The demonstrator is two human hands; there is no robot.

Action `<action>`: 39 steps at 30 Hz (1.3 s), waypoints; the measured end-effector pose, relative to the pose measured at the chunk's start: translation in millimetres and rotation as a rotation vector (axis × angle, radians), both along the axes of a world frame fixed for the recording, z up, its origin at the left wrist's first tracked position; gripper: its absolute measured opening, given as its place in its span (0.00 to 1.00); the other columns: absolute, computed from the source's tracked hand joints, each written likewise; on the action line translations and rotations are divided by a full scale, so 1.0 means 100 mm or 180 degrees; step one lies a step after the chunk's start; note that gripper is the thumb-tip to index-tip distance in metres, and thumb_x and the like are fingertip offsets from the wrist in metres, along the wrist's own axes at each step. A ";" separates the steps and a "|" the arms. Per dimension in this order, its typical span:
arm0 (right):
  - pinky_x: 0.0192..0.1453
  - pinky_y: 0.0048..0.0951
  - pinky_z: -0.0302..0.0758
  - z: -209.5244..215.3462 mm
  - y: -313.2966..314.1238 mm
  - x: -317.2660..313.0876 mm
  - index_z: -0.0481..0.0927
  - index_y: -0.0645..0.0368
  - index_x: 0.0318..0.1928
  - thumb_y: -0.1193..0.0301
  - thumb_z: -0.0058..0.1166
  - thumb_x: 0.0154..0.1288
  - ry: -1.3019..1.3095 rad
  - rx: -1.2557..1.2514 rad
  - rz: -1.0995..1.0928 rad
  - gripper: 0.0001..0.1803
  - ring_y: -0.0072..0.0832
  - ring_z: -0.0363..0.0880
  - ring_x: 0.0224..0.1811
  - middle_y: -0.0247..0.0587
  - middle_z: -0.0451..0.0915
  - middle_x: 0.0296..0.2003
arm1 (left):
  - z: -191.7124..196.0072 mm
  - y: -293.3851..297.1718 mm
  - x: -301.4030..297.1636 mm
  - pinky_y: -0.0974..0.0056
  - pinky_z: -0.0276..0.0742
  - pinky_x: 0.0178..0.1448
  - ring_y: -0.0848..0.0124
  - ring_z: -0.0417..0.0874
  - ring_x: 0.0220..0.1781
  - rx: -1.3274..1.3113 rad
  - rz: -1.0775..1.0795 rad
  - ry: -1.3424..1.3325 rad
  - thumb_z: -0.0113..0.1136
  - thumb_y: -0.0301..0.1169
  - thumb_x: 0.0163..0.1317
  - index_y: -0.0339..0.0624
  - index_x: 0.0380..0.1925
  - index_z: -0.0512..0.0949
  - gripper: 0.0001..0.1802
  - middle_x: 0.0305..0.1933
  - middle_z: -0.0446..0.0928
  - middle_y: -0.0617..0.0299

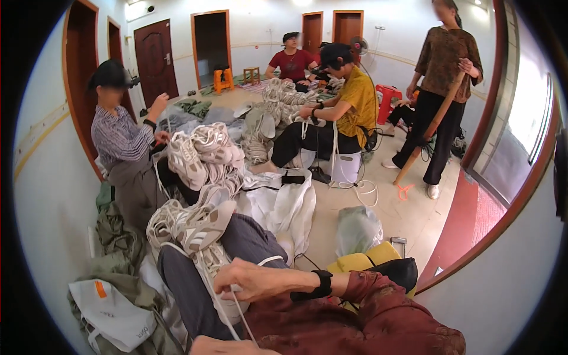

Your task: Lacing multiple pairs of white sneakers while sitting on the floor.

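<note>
A bundle of beige and white sneakers (201,228) with laces hanging from it rests over my knees, which are in dark grey trousers. From it a white shoelace (210,283) runs down toward the lower edge. My right hand (254,281), with a black band at the wrist, reaches in from the right with bent fingers pinched on the lace. Only the back of my left hand (231,347) shows at the bottom edge. The lace strands run taut down to it, and its fingertips are out of sight.
A larger heap of sneakers (204,154) lies ahead, beside a person in a striped shirt. One in yellow sits beyond, another in red at the back; a standing person holds a wooden pole (435,124). A white bag (112,313) lies left, a plastic bag (358,231) right.
</note>
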State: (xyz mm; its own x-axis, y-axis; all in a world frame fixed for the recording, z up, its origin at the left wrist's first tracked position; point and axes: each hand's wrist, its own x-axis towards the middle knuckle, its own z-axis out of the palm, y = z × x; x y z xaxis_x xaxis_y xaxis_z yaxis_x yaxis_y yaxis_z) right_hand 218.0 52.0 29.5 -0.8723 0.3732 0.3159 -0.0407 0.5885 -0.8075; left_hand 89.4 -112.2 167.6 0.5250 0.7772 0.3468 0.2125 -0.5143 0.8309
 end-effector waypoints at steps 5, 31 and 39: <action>0.44 0.41 0.68 -0.35 0.05 -0.21 0.79 0.55 0.44 0.66 0.61 0.57 0.0131 0.1452 -0.0577 0.15 0.42 0.80 0.39 0.44 0.80 0.29 | -0.20 -0.03 0.13 0.64 0.70 0.21 0.60 0.78 0.20 0.0537 -0.0235 -0.0060 0.67 0.21 0.52 0.36 0.35 0.80 0.10 0.25 0.77 0.55; 0.36 0.33 0.81 0.14 -0.52 -0.15 0.82 0.61 0.41 0.76 0.61 0.60 0.1022 0.0346 0.0644 0.08 0.39 0.84 0.34 0.44 0.84 0.35 | -2.06 1.30 -0.87 0.67 0.74 0.25 0.74 0.78 0.18 -0.1586 0.1972 0.0211 0.61 0.39 0.59 0.33 0.26 0.79 0.17 0.17 0.77 0.60; 0.53 0.30 0.76 0.11 1.49 0.73 0.73 0.62 0.60 0.74 0.56 0.62 0.0510 0.1461 -0.2802 0.24 0.34 0.80 0.51 0.48 0.78 0.51 | -1.92 1.32 -0.81 0.71 0.70 0.28 0.81 0.74 0.22 -0.0607 0.2069 0.0455 0.57 0.29 0.61 0.35 0.36 0.80 0.09 0.20 0.75 0.66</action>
State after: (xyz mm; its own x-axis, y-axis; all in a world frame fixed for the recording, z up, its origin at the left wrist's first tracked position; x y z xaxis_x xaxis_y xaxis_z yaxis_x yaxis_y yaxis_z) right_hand 290.8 200.5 40.7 -0.2793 0.6774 0.6805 0.4702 0.7144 -0.5182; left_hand 8.7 19.5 -24.7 -0.0375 0.9901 0.1350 0.5422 -0.0934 0.8350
